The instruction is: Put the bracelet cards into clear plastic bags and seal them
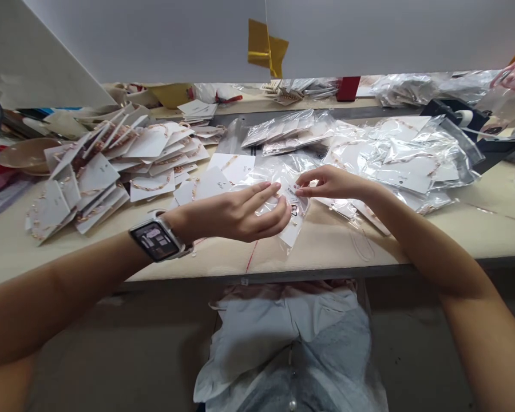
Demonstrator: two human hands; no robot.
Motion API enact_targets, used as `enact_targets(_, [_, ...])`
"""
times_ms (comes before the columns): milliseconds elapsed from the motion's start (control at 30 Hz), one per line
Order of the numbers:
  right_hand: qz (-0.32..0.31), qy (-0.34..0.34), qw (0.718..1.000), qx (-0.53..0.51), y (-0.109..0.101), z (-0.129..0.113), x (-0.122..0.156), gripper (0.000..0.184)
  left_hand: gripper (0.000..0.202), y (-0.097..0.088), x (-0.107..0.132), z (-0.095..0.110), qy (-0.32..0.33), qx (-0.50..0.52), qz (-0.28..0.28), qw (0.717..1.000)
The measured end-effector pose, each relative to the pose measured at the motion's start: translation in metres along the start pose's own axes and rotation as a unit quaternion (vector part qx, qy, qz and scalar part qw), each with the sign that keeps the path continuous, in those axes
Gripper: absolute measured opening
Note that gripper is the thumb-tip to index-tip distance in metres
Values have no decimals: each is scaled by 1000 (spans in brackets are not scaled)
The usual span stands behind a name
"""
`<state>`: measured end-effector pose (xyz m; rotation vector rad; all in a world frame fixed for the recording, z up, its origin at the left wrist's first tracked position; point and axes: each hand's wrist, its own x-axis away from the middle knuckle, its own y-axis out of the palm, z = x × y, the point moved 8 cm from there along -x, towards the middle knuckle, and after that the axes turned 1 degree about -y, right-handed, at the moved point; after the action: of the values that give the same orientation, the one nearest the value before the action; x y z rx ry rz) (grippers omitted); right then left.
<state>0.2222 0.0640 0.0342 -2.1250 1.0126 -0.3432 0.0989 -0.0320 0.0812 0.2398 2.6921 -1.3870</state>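
Note:
A small clear plastic bag point(292, 233) with a white printed card inside lies tilted at the front middle of the table. My left hand point(251, 214), with a watch point(155, 237) on its wrist, reaches across the bag's left side. Its fingers are bent and close on the bag, their grip partly hidden. On the other side, my right hand point(326, 184) pinches the bag's upper edge between thumb and fingertips. White cards with bracelets point(206, 186) lie just behind my left hand.
Bracelet cards point(150, 154) are heaped at left, beside a brown bowl point(30, 154). Bagged cards point(407, 163) pile up at right, near a black tape dispenser point(459, 117). A grey panel point(175, 40) hangs low over the back. The table's front edge point(223, 276) runs before my lap.

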Motion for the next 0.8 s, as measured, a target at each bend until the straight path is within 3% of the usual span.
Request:
enact_targets(200, [10, 1, 1000, 4, -1, 2, 0, 34, 34, 1, 0, 8, 46, -73, 5, 996])
enact_targets(333, [65, -8, 995, 68, -4, 0, -1, 25, 31, 7, -2, 11, 68, -140, -17, 988])
enact_targets(500, [116, 24, 979, 165, -2, -1, -2, 18, 30, 11, -2, 11, 64, -141, -15, 988])
enact_targets(667, [153, 47, 969, 188, -6, 1, -1, 20, 40, 14, -2, 0, -5, -33, -28, 999])
enact_targets(800, [129, 34, 981, 143, -2, 3, -3, 21, 36, 12, -3, 3, 18, -74, -17, 997])
